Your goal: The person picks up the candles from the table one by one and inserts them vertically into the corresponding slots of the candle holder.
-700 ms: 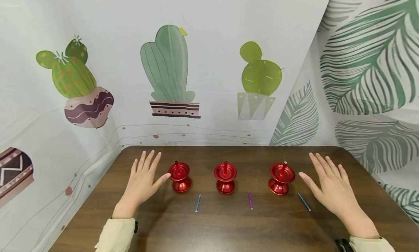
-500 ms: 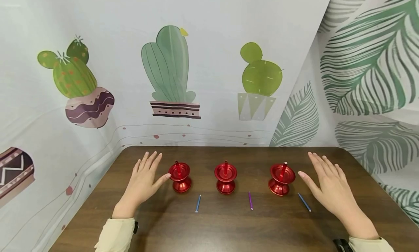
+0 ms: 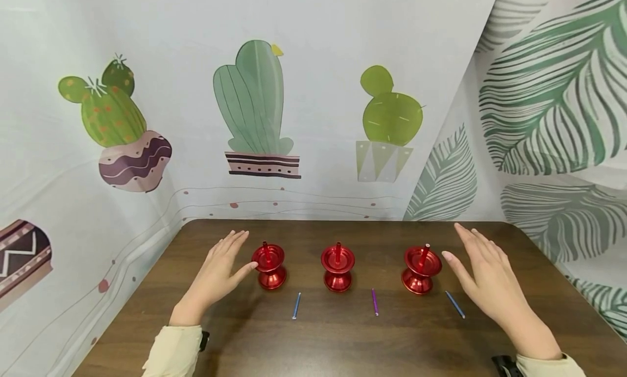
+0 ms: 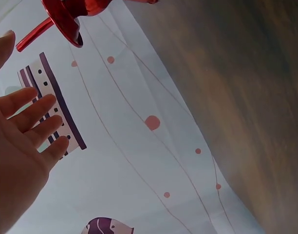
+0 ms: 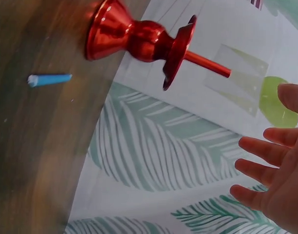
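Observation:
Three shiny red metal candle holders, each with a thin upright tube, stand in a row: a left holder, a middle holder and a right holder. My left hand hovers beside the left one, fingers extended, thumb overlapping its dish in the head view. Just right of the right holder, my right hand is raised with straight fingers and holds nothing. Nearer me lie three slim candles: a blue candle, a purple candle and another blue candle, also seen in the right wrist view.
All of it sits on a dark brown wooden table with rounded far corners. Behind its back edge hangs a white cloth printed with cacti and leaves. Both wrists carry black straps, such as the right strap.
My right hand has shifted slightly left toward the right holder. The fingers of my left hand have tilted a little to the right. Holders and candles stay where they were.

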`<state>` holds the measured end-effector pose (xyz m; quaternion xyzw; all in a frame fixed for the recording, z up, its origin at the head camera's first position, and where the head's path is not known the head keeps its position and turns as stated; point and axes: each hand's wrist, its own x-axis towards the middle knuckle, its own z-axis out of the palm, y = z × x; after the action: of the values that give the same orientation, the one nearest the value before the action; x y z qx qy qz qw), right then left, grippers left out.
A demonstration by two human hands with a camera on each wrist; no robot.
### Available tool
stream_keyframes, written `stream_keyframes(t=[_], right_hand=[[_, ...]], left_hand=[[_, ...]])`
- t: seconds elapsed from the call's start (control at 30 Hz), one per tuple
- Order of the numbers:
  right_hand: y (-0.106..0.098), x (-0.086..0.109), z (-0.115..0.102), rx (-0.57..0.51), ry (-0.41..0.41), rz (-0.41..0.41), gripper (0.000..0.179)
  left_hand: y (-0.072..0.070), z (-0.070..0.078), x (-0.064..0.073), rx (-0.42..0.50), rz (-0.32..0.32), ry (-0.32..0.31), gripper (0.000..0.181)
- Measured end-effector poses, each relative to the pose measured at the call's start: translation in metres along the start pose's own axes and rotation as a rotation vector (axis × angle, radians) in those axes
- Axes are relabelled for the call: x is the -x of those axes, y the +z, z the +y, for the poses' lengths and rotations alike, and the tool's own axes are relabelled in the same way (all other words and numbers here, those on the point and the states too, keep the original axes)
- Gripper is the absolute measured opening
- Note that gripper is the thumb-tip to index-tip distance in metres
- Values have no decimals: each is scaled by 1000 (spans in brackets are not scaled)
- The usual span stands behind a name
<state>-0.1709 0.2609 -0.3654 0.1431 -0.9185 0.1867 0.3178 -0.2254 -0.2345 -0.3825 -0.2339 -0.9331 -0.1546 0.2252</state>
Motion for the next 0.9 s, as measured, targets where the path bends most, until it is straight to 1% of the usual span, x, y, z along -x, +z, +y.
stream_keyframes(t=[0.1, 0.27, 0.47, 0.63, 0.9], right_hand=[[1, -3, -5, -4, -17, 11, 60], [4, -8, -15, -26, -44, 25, 59], [8, -15, -29, -61, -95, 48, 61], [13, -22, -40, -91, -126, 50, 61], [19, -29, -58, -132, -135, 13, 61]], left_hand=[[0, 1, 0, 25, 5, 13, 68], [0, 3, -1, 64, -12, 15, 68], [1, 3, -3, 104, -40, 9, 68], [4, 2, -2, 146, -93, -26, 69], [9, -2, -2, 219, -170, -58, 68]])
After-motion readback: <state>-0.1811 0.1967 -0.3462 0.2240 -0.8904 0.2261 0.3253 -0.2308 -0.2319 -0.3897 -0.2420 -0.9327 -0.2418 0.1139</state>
